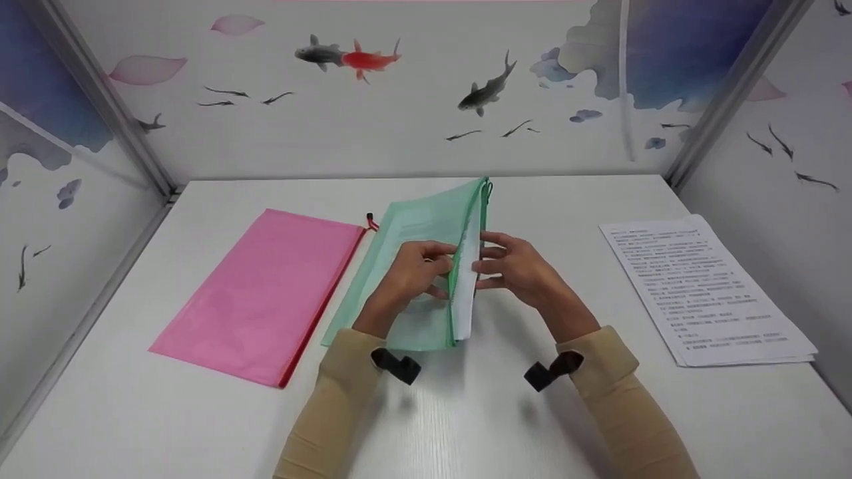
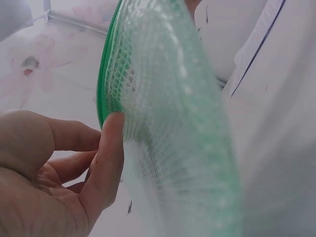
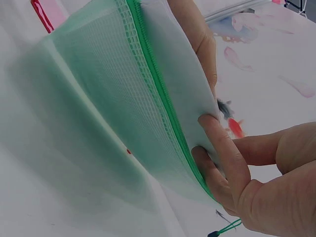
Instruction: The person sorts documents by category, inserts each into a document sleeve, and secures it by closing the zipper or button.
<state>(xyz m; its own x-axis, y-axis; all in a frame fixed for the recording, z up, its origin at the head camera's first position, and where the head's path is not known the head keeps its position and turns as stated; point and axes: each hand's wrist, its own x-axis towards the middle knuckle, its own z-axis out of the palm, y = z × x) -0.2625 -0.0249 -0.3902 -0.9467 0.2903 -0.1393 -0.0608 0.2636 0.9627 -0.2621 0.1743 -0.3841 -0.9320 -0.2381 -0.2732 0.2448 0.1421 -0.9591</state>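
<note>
L grip (image 1: 423,269) pinch on grn pouch (image 1: 416,223), R grip (image 1: 512,266) pinch on its papers (image 1: 464,306), wht tbl (image 1: 459,419), fish-print wall (image 1: 386,126)

Print (image 1: 699,279) on the paper stack (image 1: 707,291) at right is too small to read. Most of the white paper (image 1: 465,313) is hidden inside the green pouch (image 1: 426,213), whose mesh blurs in the left wrist view. Sleeves (image 1: 319,426) and bench (image 1: 466,426) run past the head view's near edge; the right wrist view cuts the pink pouch (image 3: 53,12) to a corner.

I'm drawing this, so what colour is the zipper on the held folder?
The zipper is bright green, showing best in the right wrist view.
</note>
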